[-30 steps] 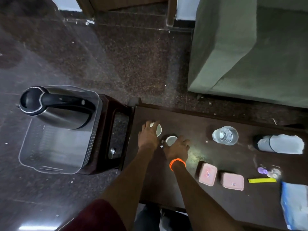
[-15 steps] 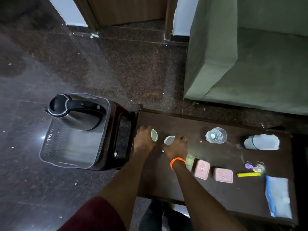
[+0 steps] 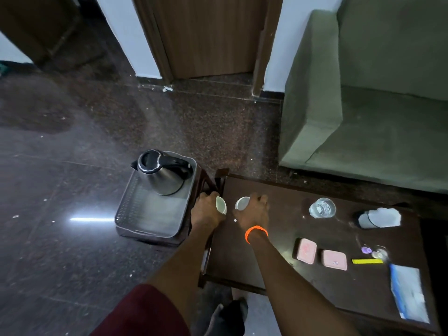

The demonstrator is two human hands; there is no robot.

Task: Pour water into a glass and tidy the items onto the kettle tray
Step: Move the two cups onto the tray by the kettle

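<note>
My left hand point(image 3: 206, 212) grips a small white cup point(image 3: 221, 204), tilted, at the left end of the dark table point(image 3: 278, 270). My right hand point(image 3: 253, 212), with an orange band at the wrist, grips a second white cup point(image 3: 242, 203) just to the right. A steel kettle point(image 3: 161, 172) with a black handle stands at the back of the grey tray point(image 3: 150, 219), which rests on a dark stool left of the table. A glass with water point(image 3: 322, 207) stands further right on the table.
Two pink boxes point(image 3: 306, 251) point(image 3: 334, 259), a yellow stick point(image 3: 367, 261), a blue-and-white packet point(image 3: 408, 293) and a dark bottle with white paper point(image 3: 378, 218) lie on the table's right half. A green sofa point(image 3: 363, 105) stands behind the table. Dark polished floor lies to the left.
Both hands have closed on the two cups and tipped them up off the table. My head has lifted, so the view takes in more of the floor and the door.
</note>
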